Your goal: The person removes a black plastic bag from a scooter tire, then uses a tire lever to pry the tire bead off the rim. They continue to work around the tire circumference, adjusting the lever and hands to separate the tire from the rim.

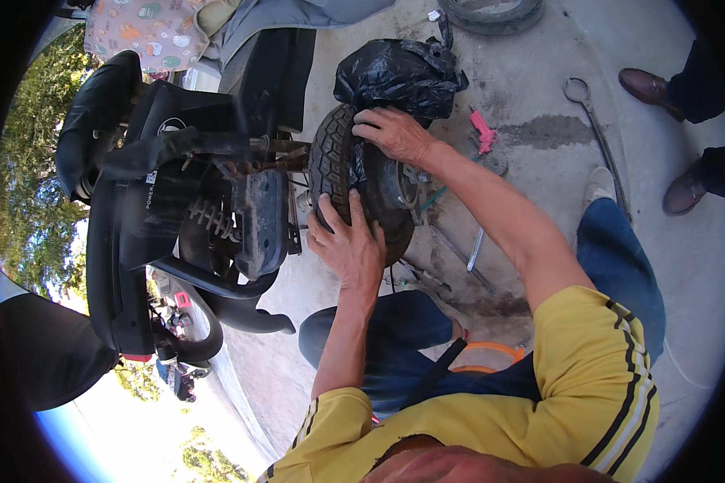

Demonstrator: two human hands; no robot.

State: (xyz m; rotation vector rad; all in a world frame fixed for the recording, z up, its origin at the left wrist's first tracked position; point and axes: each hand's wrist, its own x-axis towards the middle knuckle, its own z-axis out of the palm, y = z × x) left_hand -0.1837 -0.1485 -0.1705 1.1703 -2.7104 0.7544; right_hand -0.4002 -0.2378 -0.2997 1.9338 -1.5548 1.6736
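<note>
A black treaded tyre [331, 153] stands on a wheel with a metal hub [402, 191], beside the exposed underside of a black scooter [157, 217]. My left hand [346, 241] grips the lower part of the tyre, fingers on tread and sidewall. My right hand [395, 135] curls over the tyre's upper sidewall, where black plastic shows inside. A black plastic bag [391, 76] lies just above the wheel. A thin green object, partly hidden, runs out from behind the hub.
A loose tyre [489, 12] lies at the top. A pink tool [481, 127], a long iron bar with a ring end [596, 137] and a wrench [475, 245] lie on concrete [540, 88]. Another person's shoes [643, 84] are at the right. A patterned cloth [137, 36] is upper left.
</note>
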